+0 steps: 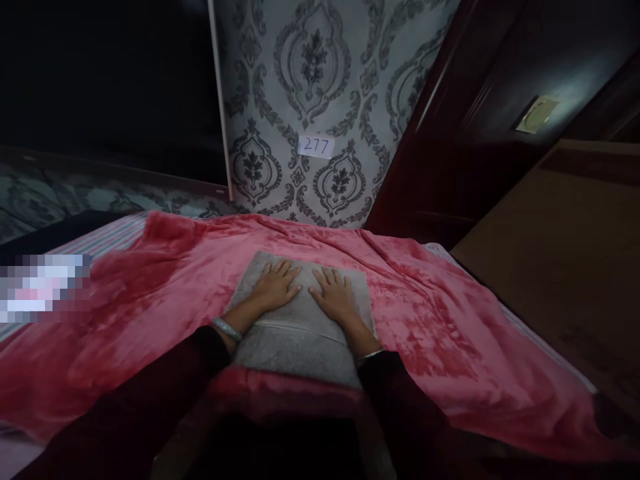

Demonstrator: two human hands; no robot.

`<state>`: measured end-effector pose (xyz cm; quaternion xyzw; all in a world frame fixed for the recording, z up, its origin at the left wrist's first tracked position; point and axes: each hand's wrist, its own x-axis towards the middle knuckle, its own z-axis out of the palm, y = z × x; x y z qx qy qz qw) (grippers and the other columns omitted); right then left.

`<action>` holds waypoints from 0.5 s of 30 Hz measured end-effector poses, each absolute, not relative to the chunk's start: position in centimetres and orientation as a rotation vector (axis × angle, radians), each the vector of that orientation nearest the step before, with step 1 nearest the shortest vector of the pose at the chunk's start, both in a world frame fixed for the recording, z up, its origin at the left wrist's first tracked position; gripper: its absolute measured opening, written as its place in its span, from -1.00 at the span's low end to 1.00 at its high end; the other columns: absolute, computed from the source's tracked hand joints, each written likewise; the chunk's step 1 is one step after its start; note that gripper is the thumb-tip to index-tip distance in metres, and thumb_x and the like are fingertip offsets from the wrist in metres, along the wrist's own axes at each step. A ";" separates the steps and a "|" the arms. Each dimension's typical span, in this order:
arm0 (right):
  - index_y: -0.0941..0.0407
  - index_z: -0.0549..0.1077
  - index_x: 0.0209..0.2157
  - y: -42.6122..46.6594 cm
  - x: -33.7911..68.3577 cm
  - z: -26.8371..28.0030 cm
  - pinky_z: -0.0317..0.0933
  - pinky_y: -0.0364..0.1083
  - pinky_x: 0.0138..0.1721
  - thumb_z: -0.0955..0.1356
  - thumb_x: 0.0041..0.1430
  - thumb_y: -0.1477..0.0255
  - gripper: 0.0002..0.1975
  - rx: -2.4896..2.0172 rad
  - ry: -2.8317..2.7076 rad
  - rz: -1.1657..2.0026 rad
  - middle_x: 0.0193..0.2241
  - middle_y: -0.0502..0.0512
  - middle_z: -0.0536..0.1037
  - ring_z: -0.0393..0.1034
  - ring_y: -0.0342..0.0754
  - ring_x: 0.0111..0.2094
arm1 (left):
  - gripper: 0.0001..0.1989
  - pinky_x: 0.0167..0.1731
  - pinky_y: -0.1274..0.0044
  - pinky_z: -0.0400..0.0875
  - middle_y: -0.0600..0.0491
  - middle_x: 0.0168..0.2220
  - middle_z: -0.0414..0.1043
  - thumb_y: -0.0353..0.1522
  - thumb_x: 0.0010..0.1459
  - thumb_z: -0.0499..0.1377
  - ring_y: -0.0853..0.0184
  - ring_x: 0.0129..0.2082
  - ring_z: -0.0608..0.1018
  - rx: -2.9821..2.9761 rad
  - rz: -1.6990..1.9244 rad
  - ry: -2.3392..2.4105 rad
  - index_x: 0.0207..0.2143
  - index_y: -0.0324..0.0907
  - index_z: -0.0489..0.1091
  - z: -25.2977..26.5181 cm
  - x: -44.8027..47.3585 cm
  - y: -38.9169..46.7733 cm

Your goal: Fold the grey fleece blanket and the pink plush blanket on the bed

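A grey cloth (pixel 300 343) lies flat on a pink plush blanket (pixel 440 327), with a crease running across its middle. My left hand (pixel 275 287) rests palm down on the upper left part of the cloth, fingers spread. On the upper right part lies my right hand (pixel 336 295), also flat with its fingers apart. Neither hand grips anything. Both wrists wear bands, and dark sleeves cover the forearms. What the cloth is exactly, I cannot tell.
Striped fabric (pixel 117 233) shows beneath the blanket's edge. A large dark screen (pixel 110 87) stands at the back left. Behind is patterned wallpaper with a paper label (pixel 316 146) reading 277. A brown box-like object (pixel 565 267) stands at the right, beside dark red wood (pixel 440 153).
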<state>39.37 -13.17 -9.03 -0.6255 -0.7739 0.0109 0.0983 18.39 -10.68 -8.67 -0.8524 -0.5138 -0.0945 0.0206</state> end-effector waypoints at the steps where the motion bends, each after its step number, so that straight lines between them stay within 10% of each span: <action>1: -0.07 0.12 0.42 -13.1 39.5 -9.0 -0.14 0.34 0.35 0.15 0.43 0.04 -0.38 -1.857 -2.282 0.030 0.45 0.14 0.08 -0.10 0.24 0.45 | -0.32 0.36 0.02 -0.06 -0.26 0.43 0.07 -0.05 0.36 -0.04 -0.07 0.43 0.13 -2.617 -0.298 -1.624 0.41 -0.18 0.16 -8.5 18.3 -10.7; 15: 0.03 -0.02 0.46 -16.7 45.8 -10.1 -0.02 0.32 0.33 0.07 0.47 0.14 -0.37 -2.162 -2.100 0.025 0.49 0.19 -0.09 -0.21 0.17 0.47 | -0.18 0.37 0.03 -0.18 -0.30 0.48 -0.15 0.07 0.33 -0.07 -0.05 0.49 -0.07 -2.557 -0.106 -1.846 0.47 -0.19 -0.02 -7.5 14.9 -12.6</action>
